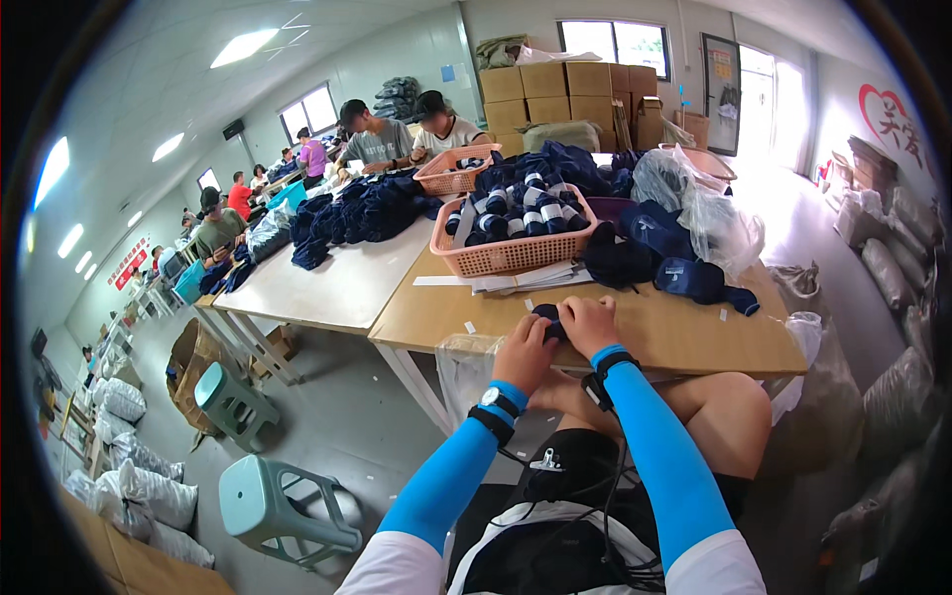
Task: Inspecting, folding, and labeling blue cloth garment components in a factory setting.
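Between the fingers (533,330) lies a navy bundle (548,314).

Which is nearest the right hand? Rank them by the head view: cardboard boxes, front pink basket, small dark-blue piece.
1. Small dark-blue piece, just left.
2. Front pink basket, ahead-left.
3. Cardboard boxes, far ahead.

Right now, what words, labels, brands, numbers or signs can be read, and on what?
Wording isn't copied here; only its places are given.
Right-hand wall sign: large red characters with a heart outline, legible.
Red banner, far left: too small to read.
Grey shirt: pale print, not clearly readable.
Navy cap: pale lettering, too small.
White bands: any print too small.
Door poster: too small.
Dark item at both hands: no writing visible.
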### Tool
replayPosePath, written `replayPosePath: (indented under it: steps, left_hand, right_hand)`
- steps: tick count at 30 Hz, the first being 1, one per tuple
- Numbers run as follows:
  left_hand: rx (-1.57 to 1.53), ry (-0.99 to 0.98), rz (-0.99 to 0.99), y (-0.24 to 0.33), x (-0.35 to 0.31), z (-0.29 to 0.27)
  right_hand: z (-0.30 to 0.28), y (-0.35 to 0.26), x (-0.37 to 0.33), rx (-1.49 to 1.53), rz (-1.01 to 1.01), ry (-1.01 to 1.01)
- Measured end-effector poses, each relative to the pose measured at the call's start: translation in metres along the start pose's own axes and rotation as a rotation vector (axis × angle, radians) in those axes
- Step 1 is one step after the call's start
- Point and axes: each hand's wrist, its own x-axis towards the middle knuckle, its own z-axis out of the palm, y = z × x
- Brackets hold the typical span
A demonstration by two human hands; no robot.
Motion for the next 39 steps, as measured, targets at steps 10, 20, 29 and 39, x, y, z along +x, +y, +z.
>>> replayPosePath:
  steps: [10, 20, 29, 39]
  left_hand:
    - [0.018, -0.096, -0.056, -0.034, 0.024, 0.016]
    - [0.283, -0.193, 0.06, -0.057, 0.027, 0.029]
    - [0.31, -0.14, 0.127, -0.063, 0.046, 0.038]
    - [0.376, -0.16, 0.097, -0.06, 0.043, 0.037]
  right_hand:
    - [0.025, 0.018, 0.012, 0.189, -0.228, 0.113]
    - [0.013, -0.007, 0.008, 0.176, -0.05, 0.007]
    - [0.034, -0.002, 0.021, 0.01, 0.013, -0.04]
    - [0.039, -0.005, 0.025, -0.164, 0.075, -0.16]
